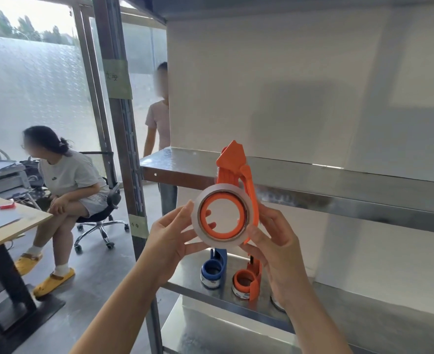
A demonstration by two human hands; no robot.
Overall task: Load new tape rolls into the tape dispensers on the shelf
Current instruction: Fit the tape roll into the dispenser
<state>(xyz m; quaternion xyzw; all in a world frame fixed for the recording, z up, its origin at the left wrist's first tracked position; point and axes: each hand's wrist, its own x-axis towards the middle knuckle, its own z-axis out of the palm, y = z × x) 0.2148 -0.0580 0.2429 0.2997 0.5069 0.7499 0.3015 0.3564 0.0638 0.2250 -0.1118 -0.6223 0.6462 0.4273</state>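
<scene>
Dispenser point(232, 159) with roll point(205, 196), right hand point(277, 244) covering base

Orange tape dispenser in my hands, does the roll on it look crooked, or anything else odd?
Nothing stands out. The pale tape roll sits evenly round the hub of the orange plastic tape dispenser; the left hand pinches the roll, the right hand grips the dispenser.

I can reach onto the lower shelf point(363, 302) freely at its right, but the blue dispenser point(214, 269) and orange dispenser point(247, 279) block its front left.
</scene>
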